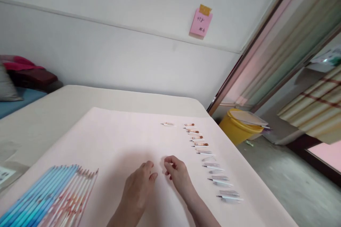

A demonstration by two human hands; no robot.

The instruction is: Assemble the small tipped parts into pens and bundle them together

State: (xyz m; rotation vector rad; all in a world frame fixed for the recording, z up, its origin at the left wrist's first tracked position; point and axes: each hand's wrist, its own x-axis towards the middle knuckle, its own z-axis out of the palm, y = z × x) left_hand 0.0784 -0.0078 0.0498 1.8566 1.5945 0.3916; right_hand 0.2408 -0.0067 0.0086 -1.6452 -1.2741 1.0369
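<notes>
My left hand (140, 184) is over the pale sheet (114, 142), its fingers bent and the thumb apart from the index finger, with nothing visible in it. Just to its right, my right hand (177, 173) is closed, fingertips curled towards the thumb; whatever is in them, if anything, is too small to make out. A column of thin white sticks with dark tips (222, 182) runs along the sheet's right side. Some lie beside small brown-ended pieces (201, 145), others beside greyish clear pieces (230, 193). One small stick (168, 124) lies apart near the far edge.
Blue pencil-like rods (39, 191) and whitish-red ones (71, 198) lie in rows at the near left. Clear packaging (10, 173) is on the left edge. Beyond the table (128, 101) stands a white wall with a pink note (201, 23). A yellow bin (234, 127) stands right.
</notes>
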